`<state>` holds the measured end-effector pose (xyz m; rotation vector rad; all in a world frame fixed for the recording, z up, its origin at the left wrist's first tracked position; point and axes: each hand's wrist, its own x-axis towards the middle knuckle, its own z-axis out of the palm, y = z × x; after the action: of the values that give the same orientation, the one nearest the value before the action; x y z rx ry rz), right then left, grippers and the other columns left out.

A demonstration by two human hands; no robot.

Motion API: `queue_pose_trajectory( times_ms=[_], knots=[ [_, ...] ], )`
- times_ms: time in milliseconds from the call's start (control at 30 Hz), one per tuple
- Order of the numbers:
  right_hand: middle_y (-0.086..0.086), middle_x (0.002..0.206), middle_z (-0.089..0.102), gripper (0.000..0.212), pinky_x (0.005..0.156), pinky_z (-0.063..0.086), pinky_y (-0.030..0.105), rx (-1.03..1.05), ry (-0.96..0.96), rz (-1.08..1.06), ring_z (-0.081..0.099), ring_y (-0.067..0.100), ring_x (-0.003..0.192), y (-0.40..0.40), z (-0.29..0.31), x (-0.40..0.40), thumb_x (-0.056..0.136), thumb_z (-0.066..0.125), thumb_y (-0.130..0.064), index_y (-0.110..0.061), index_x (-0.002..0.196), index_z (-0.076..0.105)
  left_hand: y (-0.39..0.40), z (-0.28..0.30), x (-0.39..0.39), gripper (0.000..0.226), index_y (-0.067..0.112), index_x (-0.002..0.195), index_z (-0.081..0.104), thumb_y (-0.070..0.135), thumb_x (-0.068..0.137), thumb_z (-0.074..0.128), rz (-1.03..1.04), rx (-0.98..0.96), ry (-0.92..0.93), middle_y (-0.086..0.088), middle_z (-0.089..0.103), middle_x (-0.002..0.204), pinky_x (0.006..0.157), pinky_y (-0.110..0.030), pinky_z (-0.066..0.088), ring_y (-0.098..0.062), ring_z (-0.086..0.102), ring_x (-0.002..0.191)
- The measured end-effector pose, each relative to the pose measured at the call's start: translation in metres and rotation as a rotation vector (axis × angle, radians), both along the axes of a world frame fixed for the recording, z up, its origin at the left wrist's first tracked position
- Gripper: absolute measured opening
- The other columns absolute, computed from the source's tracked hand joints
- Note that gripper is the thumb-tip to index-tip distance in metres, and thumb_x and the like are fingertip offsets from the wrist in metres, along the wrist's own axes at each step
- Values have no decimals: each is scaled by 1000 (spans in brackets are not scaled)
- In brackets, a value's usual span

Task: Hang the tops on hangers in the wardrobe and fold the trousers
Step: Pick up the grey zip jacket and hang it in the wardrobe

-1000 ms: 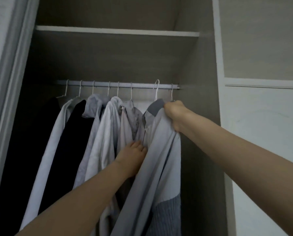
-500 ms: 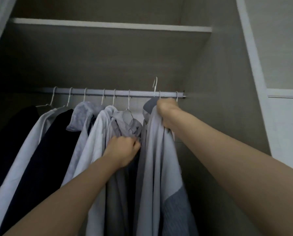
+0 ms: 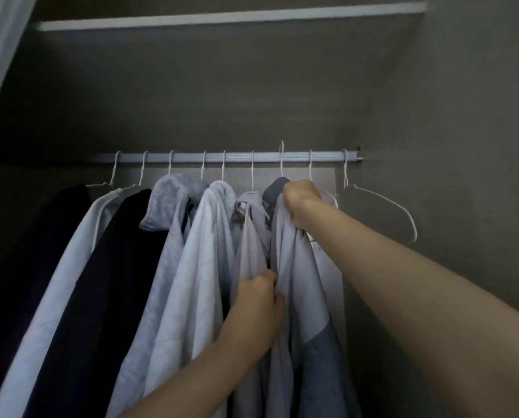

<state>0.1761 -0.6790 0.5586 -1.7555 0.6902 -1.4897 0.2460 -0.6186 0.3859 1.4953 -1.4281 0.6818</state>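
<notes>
Dim wardrobe interior seen from the head camera, rail [image 3: 222,157] crowded with hung tops. Right hand [image 3: 302,203] clenched on the shoulder of a pale grey top [image 3: 294,267], hanger hook [image 3: 281,159] apparently just seated on the rail. Left hand [image 3: 256,309], lower down, pinching the same top's front edge. Soft, light, slippery fabric; best gripped at the hanger-backed shoulder. Empty hanger [image 3: 382,203] beyond the right hand.

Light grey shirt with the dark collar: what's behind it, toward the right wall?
Behind the light grey shirt with the dark collar, a bare white wire hanger hangs on the silver rail. The right hand and shirt cover another hanger's shoulders.
</notes>
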Motion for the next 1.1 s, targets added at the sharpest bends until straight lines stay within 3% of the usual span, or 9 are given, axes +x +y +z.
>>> queue_pose_trajectory(
  times_ms=[167,233,300,400,600,767,833,967,1100],
  knots=[
    [14,119,57,36,78,35,29,53,72,-85,53,30,120,-16,-8,11,98,45,-13,4,129,51,5,-15,0,24,10,71,49,12,96,48,80,23,-23,-5,57,70,64,-31,48,-16,59,68],
    [14,113,55,36,80,38,28,31,103,-94,53,29,121,-17,-8,11,98,46,-12,4,130,50,9,-16,-1,27,11,69,45,11,96,48,81,29,-11,-3,54,67,62,-29,46,-16,58,66],
    [17,126,57,36,86,43,30,-16,124,-129,54,31,120,-9,-12,8,98,48,-14,4,129,50,14,-17,-4,28,12,68,42,10,95,48,82,47,-1,0,50,65,59,-26,43,-15,56,66],
    [19,130,55,36,74,40,24,-145,165,-253,56,32,115,2,-22,2,97,49,-18,2,126,52,23,-21,-10,21,8,74,47,10,94,50,69,61,16,-4,53,67,61,-29,46,-18,56,66],
    [18,112,61,27,58,33,23,-358,237,-259,55,28,87,33,-68,-24,90,53,-17,-2,112,54,52,-36,-18,8,3,82,54,6,90,54,44,84,31,-8,58,72,62,-31,43,-18,55,68],
    [3,83,55,20,44,29,17,-390,269,-212,46,10,61,72,-122,-62,88,49,-11,-3,106,54,96,-61,-29,19,-1,81,57,10,96,53,-18,62,163,-14,65,73,64,-39,52,-23,62,65],
    [6,84,58,17,50,39,20,-368,297,-179,53,15,67,85,-145,-76,89,49,-12,-4,102,56,117,-74,-33,22,-2,77,56,9,96,51,-43,49,231,-15,63,67,63,-44,52,-24,61,62],
    [11,99,67,15,86,49,34,-345,367,-75,62,24,95,122,-201,-95,90,54,-11,-6,103,62,178,-110,-39,15,10,87,62,13,97,52,-97,115,311,-6,68,71,69,-35,54,-17,66,69],
    [2,93,68,11,76,48,15,-306,369,107,63,12,87,167,-259,-108,92,53,-11,-9,99,61,251,-142,-37,15,29,92,63,19,97,52,-25,112,355,10,70,73,68,-31,56,-9,68,70]
  ],
)
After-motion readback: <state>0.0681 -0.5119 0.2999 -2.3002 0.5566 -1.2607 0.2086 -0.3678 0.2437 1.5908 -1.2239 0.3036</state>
